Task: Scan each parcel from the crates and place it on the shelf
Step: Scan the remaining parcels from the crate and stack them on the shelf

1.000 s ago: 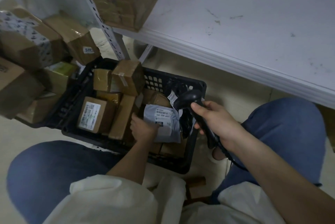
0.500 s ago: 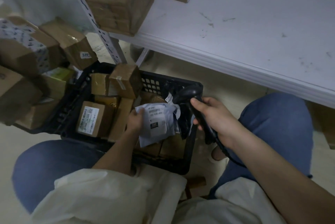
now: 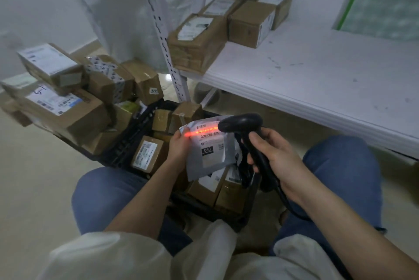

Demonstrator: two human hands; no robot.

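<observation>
Above crate, scanner on parcel

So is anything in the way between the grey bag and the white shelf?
Nothing visible. The left hand holds the grey bag above the crate, and the near part of the white shelf lies bare; the boxes sit at its far left end.

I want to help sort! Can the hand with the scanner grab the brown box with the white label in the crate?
Probably not now: the right hand grips the scanner, and the grey parcel partly blocks the labelled box.
</observation>
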